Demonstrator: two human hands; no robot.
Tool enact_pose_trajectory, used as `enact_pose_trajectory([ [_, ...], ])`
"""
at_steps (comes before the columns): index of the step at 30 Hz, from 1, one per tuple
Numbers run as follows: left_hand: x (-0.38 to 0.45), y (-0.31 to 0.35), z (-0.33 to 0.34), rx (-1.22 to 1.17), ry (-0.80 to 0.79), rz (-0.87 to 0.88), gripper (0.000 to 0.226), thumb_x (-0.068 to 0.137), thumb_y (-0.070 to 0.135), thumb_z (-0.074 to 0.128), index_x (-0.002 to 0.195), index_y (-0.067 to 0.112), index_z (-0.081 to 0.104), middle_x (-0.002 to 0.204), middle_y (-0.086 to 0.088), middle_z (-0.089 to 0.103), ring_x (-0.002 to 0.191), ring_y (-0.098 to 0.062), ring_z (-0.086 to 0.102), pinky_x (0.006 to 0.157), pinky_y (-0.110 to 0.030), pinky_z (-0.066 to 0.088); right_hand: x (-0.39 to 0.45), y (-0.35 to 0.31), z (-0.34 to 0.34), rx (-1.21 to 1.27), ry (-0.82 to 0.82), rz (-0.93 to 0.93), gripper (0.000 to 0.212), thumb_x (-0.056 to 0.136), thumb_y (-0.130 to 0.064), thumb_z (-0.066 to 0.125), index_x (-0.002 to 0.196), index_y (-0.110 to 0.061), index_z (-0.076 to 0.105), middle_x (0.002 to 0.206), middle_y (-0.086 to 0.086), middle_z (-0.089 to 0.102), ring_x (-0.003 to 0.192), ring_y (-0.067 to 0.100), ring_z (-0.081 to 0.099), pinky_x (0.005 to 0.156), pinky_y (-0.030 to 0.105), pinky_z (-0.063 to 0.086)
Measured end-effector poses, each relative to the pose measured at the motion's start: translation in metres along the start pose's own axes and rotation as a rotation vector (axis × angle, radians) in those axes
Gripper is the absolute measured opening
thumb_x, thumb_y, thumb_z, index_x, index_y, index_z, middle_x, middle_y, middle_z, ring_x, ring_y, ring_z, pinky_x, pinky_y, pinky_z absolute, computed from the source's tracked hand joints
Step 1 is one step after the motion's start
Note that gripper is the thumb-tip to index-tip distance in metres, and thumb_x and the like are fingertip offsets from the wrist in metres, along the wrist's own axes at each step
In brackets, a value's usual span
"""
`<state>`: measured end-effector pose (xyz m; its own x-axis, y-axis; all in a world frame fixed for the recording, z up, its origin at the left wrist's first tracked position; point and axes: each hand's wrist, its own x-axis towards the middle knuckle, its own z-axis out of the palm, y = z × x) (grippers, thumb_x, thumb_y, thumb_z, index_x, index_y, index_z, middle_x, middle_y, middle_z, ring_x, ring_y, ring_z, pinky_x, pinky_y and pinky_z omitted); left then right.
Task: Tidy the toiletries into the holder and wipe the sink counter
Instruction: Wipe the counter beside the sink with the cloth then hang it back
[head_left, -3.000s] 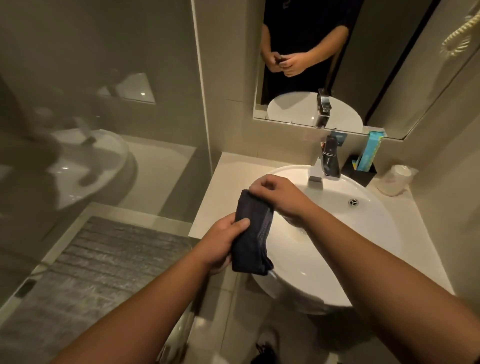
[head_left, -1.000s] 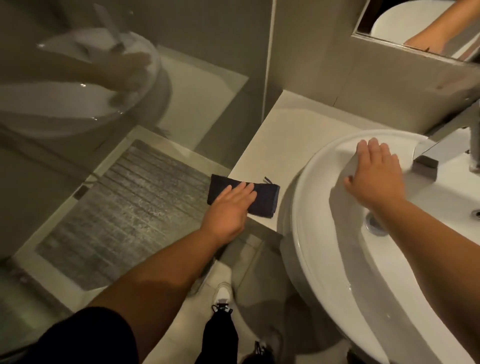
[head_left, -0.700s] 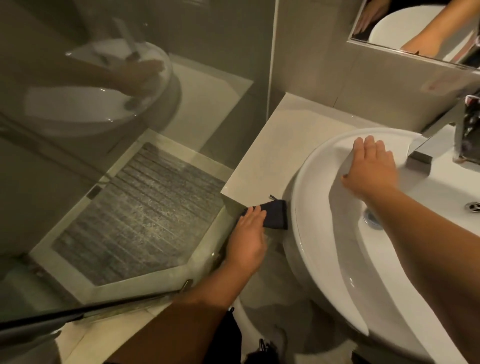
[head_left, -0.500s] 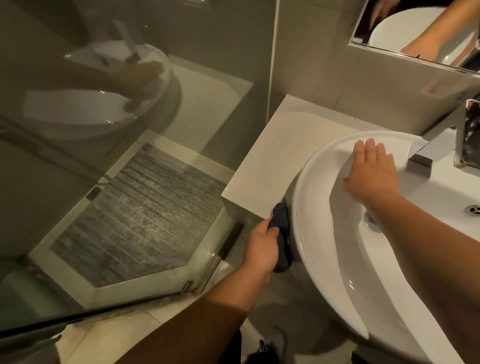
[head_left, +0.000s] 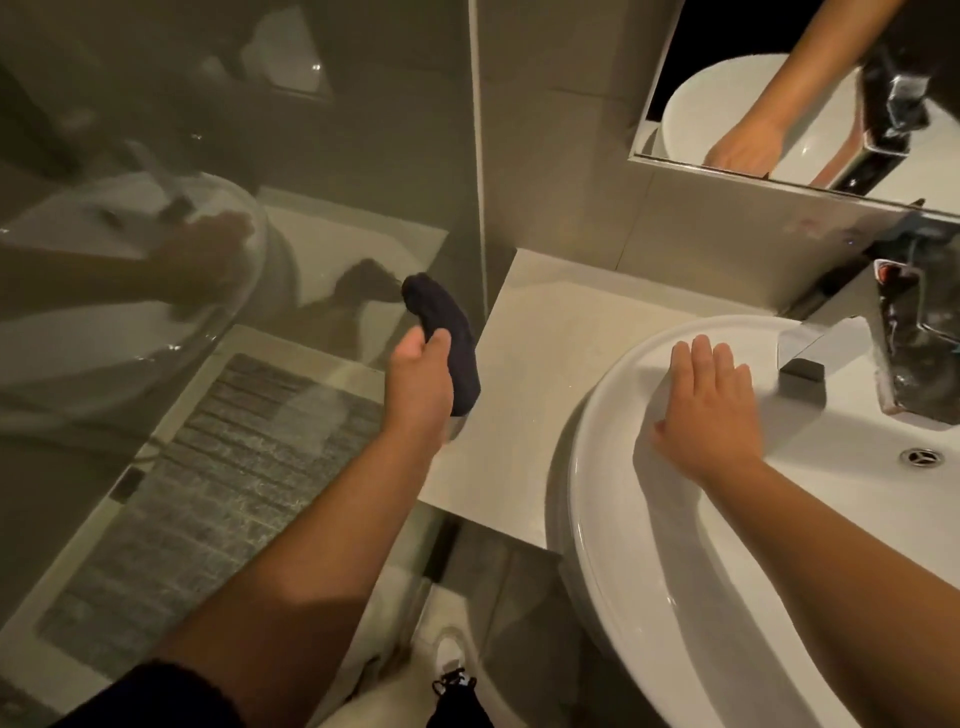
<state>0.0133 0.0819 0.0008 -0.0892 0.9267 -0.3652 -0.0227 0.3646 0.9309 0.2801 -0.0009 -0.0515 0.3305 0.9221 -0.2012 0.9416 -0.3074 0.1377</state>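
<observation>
Pale counter (head_left: 524, 358), white basin (head_left: 613, 545) on it, otherwise bare

Two hands (head_left: 421, 384) — one cloth (head_left: 449, 338), one basin (head_left: 597, 519), one tap (head_left: 852, 358), one mirror (head_left: 675, 78).

The cloth (head_left: 449, 345) was dark navy, almost black, and plain. The counter (head_left: 540, 374) was pale cream with faint mottling. The sink (head_left: 613, 519) was glossy white. The tap (head_left: 852, 353) was shiny chrome with dark reflections. The mat (head_left: 218, 499) behind the glass was grey, ribbed in horizontal bands. The wall (head_left: 561, 156) was beige tile. The sleeve (head_left: 156, 696) was black, and the shoe (head_left: 452, 665) white with black laces.
</observation>
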Motion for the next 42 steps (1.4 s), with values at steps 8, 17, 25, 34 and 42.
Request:
enact_pose_trajectory([
  [8,0.137,0.010,0.133,0.941,-0.378,0.665,0.038,0.097,0.013,0.039,0.133,0.012,0.048,0.131,-0.014,0.058,0.114,-0.033,0.055,0.089,-0.037,0.042,0.008,-0.002,0.021,-0.005,0.070,0.035,0.083,0.077,-0.022,0.060,0.148,-0.001,0.022,0.157,0.024,0.023,0.144,0.044,0.018,0.117,0.056,0.015],
  [17,0.160,-0.045,0.198,1.330,-1.019,1.072,0.046,0.095,0.002,0.041,0.140,0.008,0.042,0.152,-0.010,0.036,0.139,-0.026,0.031,0.111,-0.036,0.020,0.011,-0.007,0.030,0.019,0.220,0.060,0.071,0.080,-0.027,0.034,0.145,0.000,0.023,0.152,0.026,0.031,0.141,0.046,0.024,0.115,0.057,0.014],
  [25,0.125,-0.063,0.134,1.282,-0.973,0.947,0.047,0.099,0.013,0.041,0.146,0.018,0.035,0.157,0.000,0.028,0.146,-0.018,0.019,0.118,-0.035,0.012,0.008,-0.002,0.020,0.035,0.106,0.013,0.084,0.077,-0.023,0.057,0.149,0.001,0.021,0.157,0.025,0.022,0.145,0.045,0.016,0.117,0.057,0.012],
  [34,0.021,-0.101,0.024,1.273,-0.792,0.808,0.045,0.099,0.014,0.042,0.143,0.018,0.039,0.156,0.001,0.031,0.145,-0.017,0.022,0.118,-0.036,0.012,0.001,0.002,0.005,-0.020,0.011,-0.027,0.091,0.087,-0.034,0.055,0.152,-0.004,-0.002,0.162,0.018,-0.002,0.148,0.038,-0.002,0.120,0.050,0.004],
  [42,-0.065,-0.135,-0.019,1.252,-0.629,0.730,0.043,0.095,0.015,0.048,0.138,0.017,0.046,0.154,0.000,0.036,0.143,-0.019,0.027,0.116,-0.035,0.012,0.002,0.009,-0.003,0.023,-0.062,-0.060,0.092,0.089,-0.037,0.053,0.152,-0.008,-0.007,0.163,0.013,-0.009,0.149,0.034,-0.006,0.121,0.048,0.004],
])
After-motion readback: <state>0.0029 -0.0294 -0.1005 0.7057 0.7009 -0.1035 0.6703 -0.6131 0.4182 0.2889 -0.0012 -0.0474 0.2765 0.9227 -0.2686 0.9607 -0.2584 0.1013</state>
